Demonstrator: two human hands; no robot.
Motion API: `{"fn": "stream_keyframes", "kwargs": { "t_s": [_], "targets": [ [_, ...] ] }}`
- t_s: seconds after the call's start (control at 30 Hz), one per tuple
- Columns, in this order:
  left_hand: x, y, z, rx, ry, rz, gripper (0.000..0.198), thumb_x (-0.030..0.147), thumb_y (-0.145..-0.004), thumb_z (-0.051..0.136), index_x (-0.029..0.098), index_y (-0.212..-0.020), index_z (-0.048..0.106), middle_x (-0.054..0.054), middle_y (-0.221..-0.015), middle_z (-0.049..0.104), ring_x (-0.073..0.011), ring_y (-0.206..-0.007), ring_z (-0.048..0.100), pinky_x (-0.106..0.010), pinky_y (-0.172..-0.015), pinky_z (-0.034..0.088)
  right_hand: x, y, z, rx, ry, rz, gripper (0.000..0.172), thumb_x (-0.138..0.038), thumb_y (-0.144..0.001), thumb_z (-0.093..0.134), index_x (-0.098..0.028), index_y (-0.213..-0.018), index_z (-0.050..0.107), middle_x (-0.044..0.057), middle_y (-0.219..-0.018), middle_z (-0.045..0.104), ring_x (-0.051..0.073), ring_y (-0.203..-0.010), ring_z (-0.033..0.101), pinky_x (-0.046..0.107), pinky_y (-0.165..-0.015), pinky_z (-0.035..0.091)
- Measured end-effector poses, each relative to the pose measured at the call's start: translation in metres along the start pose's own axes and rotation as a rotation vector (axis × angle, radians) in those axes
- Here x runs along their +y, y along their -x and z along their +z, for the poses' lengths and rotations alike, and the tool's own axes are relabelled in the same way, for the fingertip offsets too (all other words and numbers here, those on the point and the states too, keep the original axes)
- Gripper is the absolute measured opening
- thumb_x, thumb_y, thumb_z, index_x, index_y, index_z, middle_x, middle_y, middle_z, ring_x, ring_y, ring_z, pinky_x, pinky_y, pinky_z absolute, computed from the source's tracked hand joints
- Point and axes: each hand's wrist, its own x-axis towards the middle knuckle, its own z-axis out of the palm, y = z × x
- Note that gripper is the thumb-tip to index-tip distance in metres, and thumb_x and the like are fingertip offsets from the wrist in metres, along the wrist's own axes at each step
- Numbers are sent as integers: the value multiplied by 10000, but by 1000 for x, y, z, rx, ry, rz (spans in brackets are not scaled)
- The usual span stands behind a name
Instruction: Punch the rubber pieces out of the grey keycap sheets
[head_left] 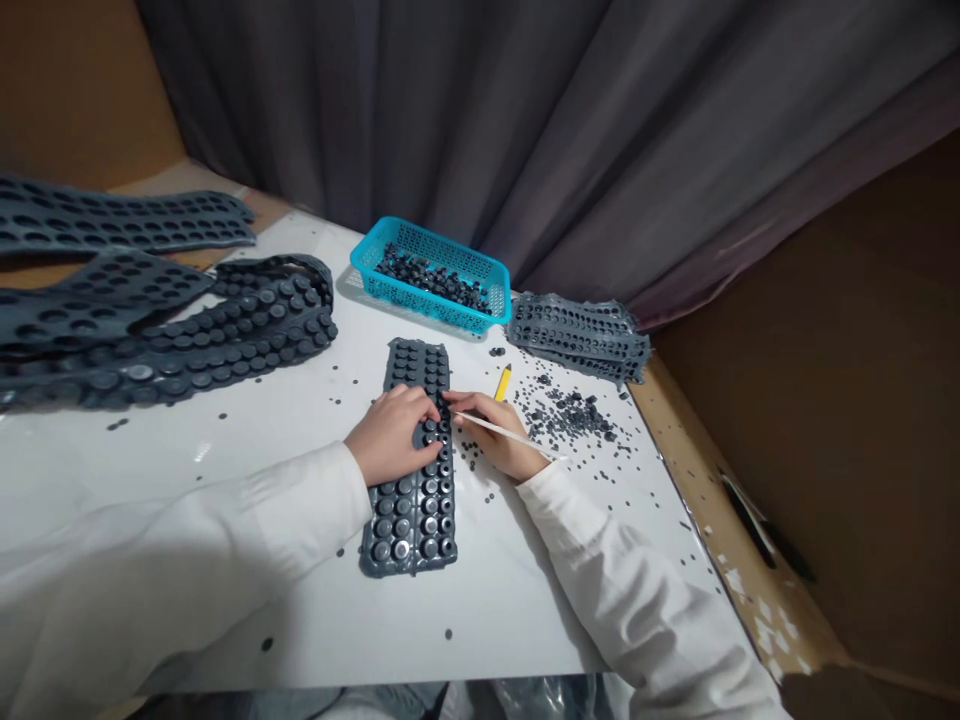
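Note:
A dark grey molded rubber sheet (406,520) with rows of round raised studs lies lengthwise in front of me on the table. My left hand (396,435) rests across its middle, fingers curled and thumb bent, gripping it around the studs. At the sheet's right edge my right hand (491,432) pinches a thin white stick (510,434), whose near end points back over the wrist. The stick's tip is close to the right column of studs; whether it touches one is hard to see. Just behind the right hand lies a yellow pointed tool (503,381).
A blue perforated basket (431,305) holds many small black pieces. Stacked punched rubber sheets (577,330) lie at the right, by a pile of black bits (577,415). Large studded sheets (225,345) fill the left. A grey curtain (450,120) hangs behind the white table (300,620).

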Motion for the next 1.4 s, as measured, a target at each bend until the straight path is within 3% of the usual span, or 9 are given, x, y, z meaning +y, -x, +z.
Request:
{"fn": "stream_keyframes", "kwargs": {
  "t_s": [0.17,0.3,0.43,0.53,0.73,1.07,1.2,1.3,1.4],
  "targets": [
    [0,0,0,-8,8,-5,181,297,-709,581,186,-851,559,-40,-856,554,-235,-879,484,-391,-784,415,3,-1,-2,-32,85,-66,111,-224,-868,486,-178,-935,562,122,-1100,633,171,-1026,598,327,-868,489],
    [0,0,0,-6,0,-4,183,298,-708,580,185,-849,558,-42,-844,552,-238,-875,482,-395,-782,414,12,-6,-2,-73,294,-159,188,-232,-899,405,-184,-976,570,123,-1142,609,178,-1037,579,343,-870,487],
    [1,0,-1,2,15,6,163,284,-703,583,188,-832,554,-39,-826,554,-235,-858,485,-393,-772,416,23,-11,-9,51,408,-94,214,-222,-900,383,-158,-978,572,157,-1157,595,211,-1060,571,379,-882,474],
    [0,0,-1,1,18,7,163,281,-700,586,191,-832,555,-36,-821,556,-234,-853,486,-392,-766,417,22,-11,-13,123,302,-4,168,-238,-889,424,-172,-972,554,136,-1098,635,203,-1013,607,359,-840,494],
    [0,0,-1,6,20,3,166,278,-693,593,196,-832,554,-34,-819,556,-235,-859,490,-394,-770,416,7,-8,-3,50,16,18,130,-265,-863,498,-183,-941,562,123,-1133,624,187,-1058,590,339,-870,482],
    [1,0,-2,4,18,0,160,279,-695,589,194,-825,556,-37,-819,559,-237,-860,490,-399,-774,421,20,-17,-2,-15,246,-99,190,-254,-898,401,-190,-960,568,122,-1108,624,188,-1039,585,356,-870,482],
    [1,1,-1,5,13,7,155,283,-701,588,194,-823,556,-33,-804,552,-231,-850,493,-387,-761,421,28,-26,-7,143,319,-41,189,-269,-891,404,-182,-926,568,134,-1101,627,216,-1052,580,385,-882,473],
    [1,1,-1,6,11,10,153,284,-702,587,192,-819,551,-33,-811,553,-230,-849,492,-383,-754,421,27,-28,-11,211,222,35,165,-289,-883,439,-181,-947,546,129,-1075,646,211,-981,619,369,-835,493],
    [0,0,0,1,3,12,159,287,-701,588,188,-821,549,-35,-819,557,-230,-851,490,-385,-763,420,19,-25,-9,125,29,44,153,-304,-871,475,-180,-930,543,122,-1108,636,202,-1016,609,348,-844,487]
  ]
}}
